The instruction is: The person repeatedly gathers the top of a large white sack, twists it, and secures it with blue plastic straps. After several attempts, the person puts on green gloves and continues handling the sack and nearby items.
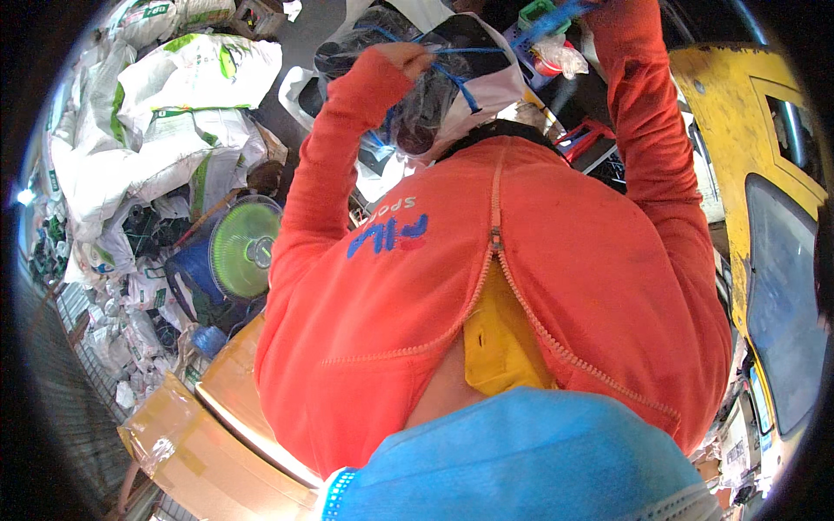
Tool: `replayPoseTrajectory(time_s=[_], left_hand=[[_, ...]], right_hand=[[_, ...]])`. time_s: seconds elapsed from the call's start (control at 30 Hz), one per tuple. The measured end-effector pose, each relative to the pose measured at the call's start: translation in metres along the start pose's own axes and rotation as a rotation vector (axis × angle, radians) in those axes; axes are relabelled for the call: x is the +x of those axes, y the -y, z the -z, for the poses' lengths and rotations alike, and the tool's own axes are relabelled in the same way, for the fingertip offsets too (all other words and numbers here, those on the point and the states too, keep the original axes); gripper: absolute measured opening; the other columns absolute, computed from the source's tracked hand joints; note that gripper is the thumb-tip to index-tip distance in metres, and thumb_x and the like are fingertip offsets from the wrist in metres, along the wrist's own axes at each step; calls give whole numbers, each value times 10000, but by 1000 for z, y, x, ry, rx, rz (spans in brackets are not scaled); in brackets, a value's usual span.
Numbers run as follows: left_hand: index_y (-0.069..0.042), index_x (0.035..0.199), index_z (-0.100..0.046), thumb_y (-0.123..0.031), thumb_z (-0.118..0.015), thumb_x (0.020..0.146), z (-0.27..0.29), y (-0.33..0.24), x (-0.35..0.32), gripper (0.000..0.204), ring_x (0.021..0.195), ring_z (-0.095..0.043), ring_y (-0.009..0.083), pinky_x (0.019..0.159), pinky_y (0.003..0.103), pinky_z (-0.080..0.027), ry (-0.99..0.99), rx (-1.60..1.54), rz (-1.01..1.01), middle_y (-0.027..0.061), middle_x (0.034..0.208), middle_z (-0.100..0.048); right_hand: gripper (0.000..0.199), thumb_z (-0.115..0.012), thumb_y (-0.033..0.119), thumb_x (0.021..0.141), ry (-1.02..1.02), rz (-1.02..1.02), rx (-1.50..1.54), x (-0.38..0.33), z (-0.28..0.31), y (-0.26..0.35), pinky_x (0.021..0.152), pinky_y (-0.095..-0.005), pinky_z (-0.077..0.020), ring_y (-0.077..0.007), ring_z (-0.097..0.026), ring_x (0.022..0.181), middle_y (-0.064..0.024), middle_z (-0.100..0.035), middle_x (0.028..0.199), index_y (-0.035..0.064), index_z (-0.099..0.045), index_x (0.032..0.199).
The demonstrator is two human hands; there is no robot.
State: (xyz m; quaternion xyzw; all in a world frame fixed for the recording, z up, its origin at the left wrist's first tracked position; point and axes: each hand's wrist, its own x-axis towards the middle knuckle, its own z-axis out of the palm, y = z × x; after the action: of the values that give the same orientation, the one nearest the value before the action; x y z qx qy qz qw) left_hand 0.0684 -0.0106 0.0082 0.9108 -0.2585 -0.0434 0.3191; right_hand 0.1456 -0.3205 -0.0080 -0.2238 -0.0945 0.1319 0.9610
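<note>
The blue cord (469, 50) is gripped in the closed fingers of the left hand (407, 59), above the bag (493, 97), and is stretched from that grip rightward across the bag's dark contents. The right hand (593, 3) is held up to the right of the bag and is mostly cut off by the upper edge, a blurred blue strip (556, 19) being seen beside it, so whether it is closed on that strip cannot be told. To the bag's left, white sacks (195, 82) are piled, with a fan (243, 247) placed nearer the body.
</note>
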Motion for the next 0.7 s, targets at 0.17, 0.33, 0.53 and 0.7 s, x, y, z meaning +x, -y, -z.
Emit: replayPoseTrajectory(time_s=[0.17, 0.33, 0.53, 0.7], left_hand=[[-64, 738, -563, -236, -522, 808, -18, 15, 26, 190, 664, -577, 335, 568, 392, -462, 70, 135, -315, 130, 685, -585], [-85, 739, -583, -232, -563, 752, -28, 19, 48, 148, 654, -580, 317, 549, 391, -453, 18, 80, -489, 112, 686, -588], [-100, 756, -604, -231, -604, 711, -55, 40, 54, 138, 692, -582, 291, 561, 379, -449, -122, 212, -453, 88, 749, -601], [-113, 770, -622, -230, -639, 676, -54, 37, 51, 150, 723, -584, 269, 571, 369, -446, -266, 250, -409, 68, 801, -612]], right_hand=[[163, -458, 187, 827, 161, -246, -241, 38, -107, -42, 442, -274, -257, -120, -313, 480, 13, -340, 568, 123, -410, 685], [138, -466, 195, 826, 295, -356, -964, 31, -106, -94, 477, -284, -275, -136, -339, 520, -1, -366, 605, 117, -427, 720], [118, -476, 205, 825, 465, -331, -1425, 32, -103, -126, 518, -295, -297, -156, -369, 568, -18, -397, 649, 110, -448, 762], [115, -484, 214, 824, 519, -311, -1517, 41, -96, -97, 553, -305, -315, -172, -394, 609, -33, -422, 686, 104, -465, 797]])
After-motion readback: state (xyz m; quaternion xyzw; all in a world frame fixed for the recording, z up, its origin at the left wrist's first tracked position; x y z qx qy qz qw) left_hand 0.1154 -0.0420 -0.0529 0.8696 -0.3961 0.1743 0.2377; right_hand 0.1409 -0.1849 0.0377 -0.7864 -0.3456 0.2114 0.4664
